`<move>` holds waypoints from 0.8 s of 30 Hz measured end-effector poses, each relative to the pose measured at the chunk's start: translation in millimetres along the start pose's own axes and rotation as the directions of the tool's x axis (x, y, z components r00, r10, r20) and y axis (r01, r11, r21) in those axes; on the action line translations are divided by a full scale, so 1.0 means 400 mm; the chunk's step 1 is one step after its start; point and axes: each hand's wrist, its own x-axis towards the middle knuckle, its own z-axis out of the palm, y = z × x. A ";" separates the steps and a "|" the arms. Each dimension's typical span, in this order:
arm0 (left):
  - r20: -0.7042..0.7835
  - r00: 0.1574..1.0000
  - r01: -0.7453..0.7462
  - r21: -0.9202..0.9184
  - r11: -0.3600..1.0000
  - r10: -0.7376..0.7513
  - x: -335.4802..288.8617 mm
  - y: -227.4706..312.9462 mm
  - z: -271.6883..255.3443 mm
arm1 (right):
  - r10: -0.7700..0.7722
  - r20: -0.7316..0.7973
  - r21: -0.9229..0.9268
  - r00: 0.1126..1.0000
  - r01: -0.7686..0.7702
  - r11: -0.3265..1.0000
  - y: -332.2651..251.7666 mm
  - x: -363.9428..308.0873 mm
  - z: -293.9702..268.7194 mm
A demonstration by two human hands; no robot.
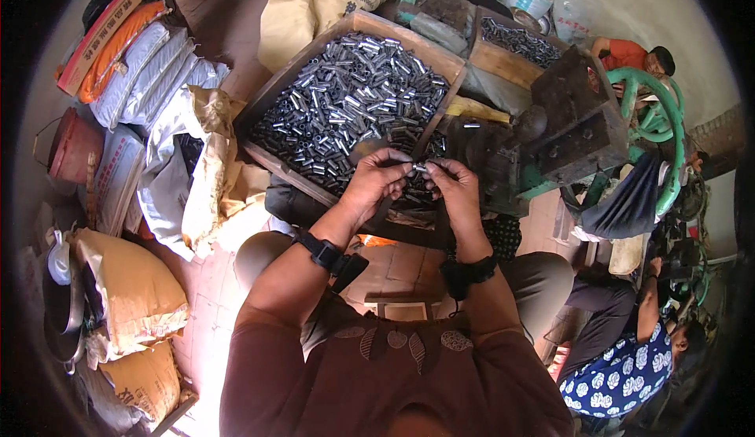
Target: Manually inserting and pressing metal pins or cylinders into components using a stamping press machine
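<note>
My left hand [379,179] and my right hand [456,187] meet over the near right corner of a wooden box. Between their fingertips is a small shiny metal tube [420,168], pinched from both sides. Heaped in the box [442,58] are many short metal tubes [354,99], some bright and some dark. The fingers partly cover the held piece, so its full shape is hidden. Just right of my right hand stands a dark, greasy metal machine [578,115], and one loose tube [471,126] lies on its bed.
A second wooden box [503,56] of small metal parts stands behind the machine, with a green handwheel [675,134] at its right. Stacked sacks [145,71], a red bucket [75,148] and tan bags [134,280] line the left. Two people [621,374] sit at the right.
</note>
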 end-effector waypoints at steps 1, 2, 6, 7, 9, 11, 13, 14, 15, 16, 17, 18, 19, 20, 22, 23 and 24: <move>-0.003 1.000 0.001 0.000 1.000 -0.001 -0.002 0.002 -0.001 | -0.006 -0.003 -0.001 1.000 0.006 1.000 0.000 0.000 0.004; 0.009 1.000 0.006 -0.019 1.000 -0.006 -0.003 0.005 -0.002 | -0.012 -0.007 -0.002 1.000 0.012 1.000 0.000 0.000 0.006; 0.019 1.000 0.004 -0.015 1.000 -0.004 0.000 0.005 -0.008 | -0.044 -0.018 -0.030 0.999 0.043 0.999 0.000 -0.003 0.013; 0.016 1.000 0.003 -0.015 1.000 -0.002 0.001 0.004 -0.009 | -0.105 0.025 -0.128 0.994 0.107 0.986 0.006 -0.003 0.010; -0.004 1.000 0.003 0.106 0.994 -0.002 0.002 -0.002 -0.013 | -0.162 0.079 -0.220 0.984 0.176 0.960 0.008 -0.005 0.005; 0.016 1.000 -0.021 0.164 0.986 0.018 0.004 -0.009 -0.015 | -0.170 0.150 -0.151 0.974 0.192 0.970 0.003 -0.007 -0.001; 0.097 0.995 -0.047 0.254 0.966 0.023 -0.007 0.001 -0.007 | -0.077 0.251 -0.029 0.965 0.087 0.996 -0.013 -0.002 -0.041; 0.141 0.989 0.016 0.172 0.985 -0.041 -0.017 0.010 0.003 | 0.008 0.351 0.077 0.936 -0.037 0.996 -0.023 0.001 -0.058; 0.201 0.976 0.057 0.118 0.991 -0.080 -0.025 0.010 0.007 | -0.009 0.376 0.106 0.926 -0.034 0.994 -0.040 -0.002 -0.063; 0.263 0.958 0.100 0.066 0.993 -0.114 -0.033 0.012 0.010 | -0.008 0.389 0.108 0.921 -0.037 0.993 -0.051 -0.004 -0.056; 0.318 0.939 0.121 0.041 0.992 -0.128 -0.043 0.017 0.012 | 0.004 0.446 0.152 0.895 -0.080 0.985 -0.060 -0.004 -0.047; 0.355 0.921 0.139 0.079 0.987 -0.158 -0.043 0.022 0.006 | 0.012 0.494 0.192 0.869 -0.123 0.974 -0.065 -0.005 -0.043; 0.334 0.935 0.096 0.075 0.993 -0.116 -0.042 0.029 0.006 | -0.024 0.517 0.193 0.856 -0.089 0.977 -0.064 0.005 -0.029; 0.312 0.947 0.054 0.071 0.996 -0.074 -0.040 0.035 0.005 | -0.023 0.523 0.192 0.852 -0.092 0.977 -0.066 0.015 -0.016; 0.216 0.976 -0.025 0.030 0.999 0.018 -0.033 0.044 -0.012 | -0.069 0.516 0.148 0.854 -0.010 0.989 -0.071 0.043 0.020; 0.052 0.997 -0.065 0.074 0.995 0.061 -0.034 0.049 -0.021 | -0.080 0.476 0.076 0.876 0.049 0.996 -0.075 0.058 0.053; -0.039 0.984 -0.166 0.178 0.970 0.175 -0.030 0.064 -0.037 | -0.077 0.480 0.076 0.874 0.047 0.996 -0.058 0.087 0.078</move>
